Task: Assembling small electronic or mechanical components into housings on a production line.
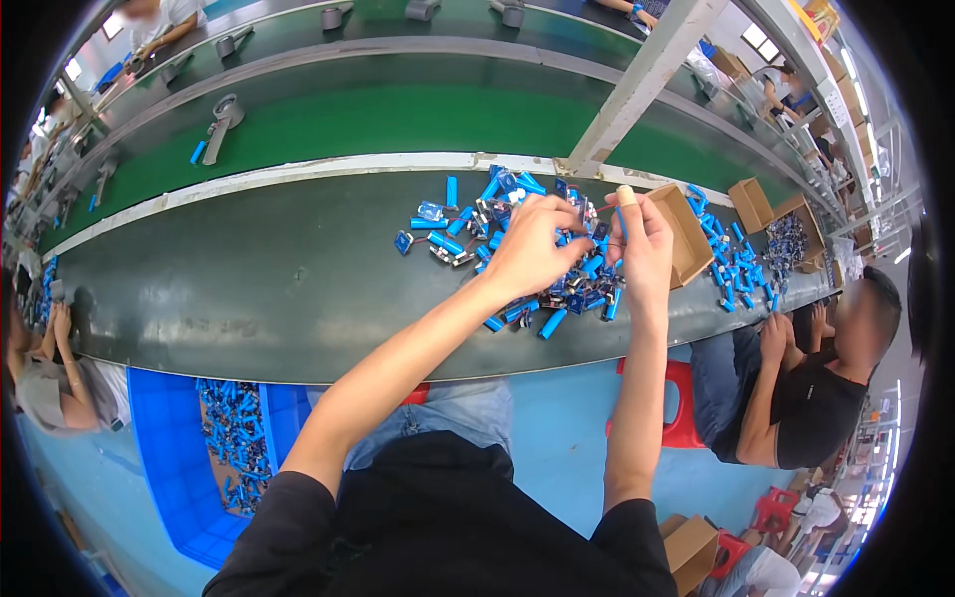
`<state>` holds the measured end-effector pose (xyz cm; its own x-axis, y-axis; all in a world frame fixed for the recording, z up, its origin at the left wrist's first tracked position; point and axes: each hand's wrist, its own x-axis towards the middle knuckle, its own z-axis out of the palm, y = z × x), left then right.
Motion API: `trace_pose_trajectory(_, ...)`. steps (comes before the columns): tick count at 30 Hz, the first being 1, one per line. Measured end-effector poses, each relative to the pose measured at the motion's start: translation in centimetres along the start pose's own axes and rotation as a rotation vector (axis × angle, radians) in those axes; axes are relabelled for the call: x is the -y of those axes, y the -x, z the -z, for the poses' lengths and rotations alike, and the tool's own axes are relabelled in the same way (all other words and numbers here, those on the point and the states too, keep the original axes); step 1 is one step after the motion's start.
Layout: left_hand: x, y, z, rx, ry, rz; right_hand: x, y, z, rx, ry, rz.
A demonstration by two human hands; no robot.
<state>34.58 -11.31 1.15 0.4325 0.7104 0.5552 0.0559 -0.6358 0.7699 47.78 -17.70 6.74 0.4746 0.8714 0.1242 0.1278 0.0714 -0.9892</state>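
Blue cylindrical battery cells with small circuit boards and thin wires lie in a loose pile (463,224) on the dark green bench. Over the pile, my left hand (537,244) has its fingers curled together; what is between the fingertips is hidden. My right hand (645,239), beside it, pinches a blue battery cell (623,223), mostly covered by the fingers. A thin red wire shows between the two hands. One finger of my right hand wears a pale finger cot (625,195).
An open cardboard box (686,239) stands right of my right hand, with more cells (736,264) beyond. A co-worker (806,388) sits at right, another person at far left. A blue bin (174,478) of cells is below the bench. A metal post (637,90) rises behind; the green conveyor (398,119) runs along the back.
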Motion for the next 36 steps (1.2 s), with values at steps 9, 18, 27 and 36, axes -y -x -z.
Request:
trace_pose_trajectory(9,-0.1,0.5,0.6,0.082,0.319,0.3,-2.7,-0.1,-0.3,-0.07,0.137,-0.065)
trace_pose_trajectory(18,3.1,1.0,1.4,0.091,0.697,0.471,-3.4,0.3,-1.0,0.045,0.177,-0.115)
trace_pose_trajectory(27,1.3,1.1,2.6,0.098,0.039,0.081,-2.8,0.8,-1.7,0.134,0.143,-0.195)
trace_pose_trajectory(36,1.0,-1.0,3.5,0.096,-0.454,-0.384,-4.4,0.1,-1.0,0.05,0.237,-0.161)
